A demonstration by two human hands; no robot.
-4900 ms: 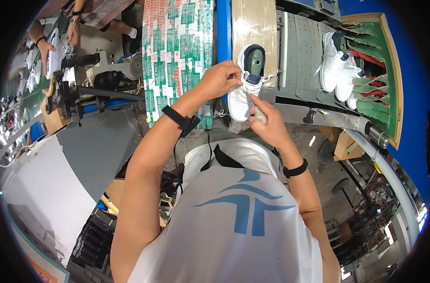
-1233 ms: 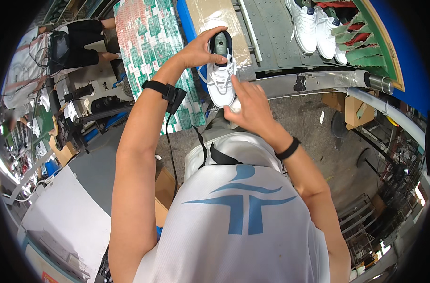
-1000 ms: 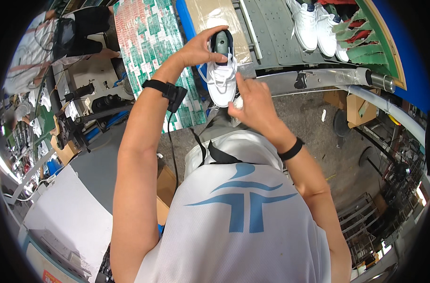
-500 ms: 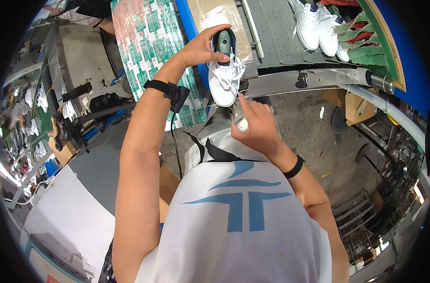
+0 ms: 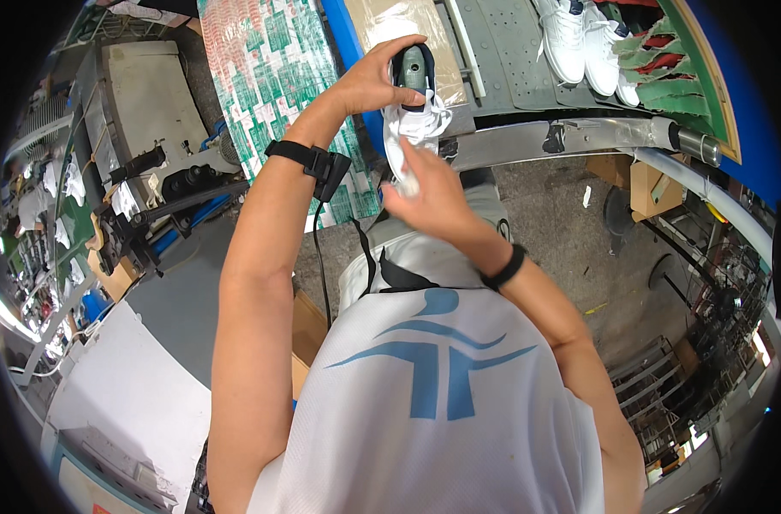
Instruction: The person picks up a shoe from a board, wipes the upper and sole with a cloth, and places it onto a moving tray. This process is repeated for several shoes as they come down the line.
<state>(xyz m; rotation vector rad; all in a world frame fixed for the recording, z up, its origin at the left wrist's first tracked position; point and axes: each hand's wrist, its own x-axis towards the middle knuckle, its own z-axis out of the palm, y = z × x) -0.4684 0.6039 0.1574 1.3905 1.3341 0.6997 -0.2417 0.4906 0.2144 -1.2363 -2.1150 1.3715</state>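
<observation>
The bare left hand (image 5: 375, 81) grips the far end of a white lace-up shoe with navy lining (image 5: 414, 116), at a glossy tan panel (image 5: 408, 17). The bare right hand (image 5: 433, 193) overlaps the near toe; whether it grips anything, I cannot tell.

Head-worn fisheye view, looking down

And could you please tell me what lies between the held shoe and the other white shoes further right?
In the head view, a brown panel, a pale bar and a grey surface lie between the held shoe and the others.
</observation>
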